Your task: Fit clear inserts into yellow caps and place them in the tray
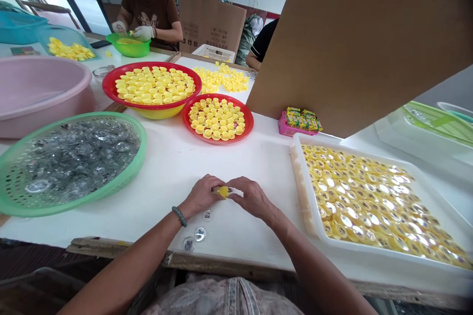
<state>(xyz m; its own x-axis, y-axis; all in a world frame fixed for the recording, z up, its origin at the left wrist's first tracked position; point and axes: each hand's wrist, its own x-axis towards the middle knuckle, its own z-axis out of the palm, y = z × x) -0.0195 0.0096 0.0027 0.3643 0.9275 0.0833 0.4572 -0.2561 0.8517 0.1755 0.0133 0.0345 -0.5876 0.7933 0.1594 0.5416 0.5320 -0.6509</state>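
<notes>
My left hand (201,196) and my right hand (251,198) meet over the white table (173,172), both pinching one small yellow cap (223,191) between their fingertips. A bead bracelet is on my left wrist. Three clear round lids (200,234) lie on the table just below my left wrist. A white tray (305,192) full of yellow caps with shiny clear tops sits at my right. A green basket (127,170) of clear lids sits at my left.
Two red plates of yellow caps (218,118) stand further back, the larger on a yellow bowl. A pink basin (40,88) is far left. A brown cardboard sheet (351,39) leans at right, a small pink box (295,125) below it. A gloved person works at a green bowl (129,47).
</notes>
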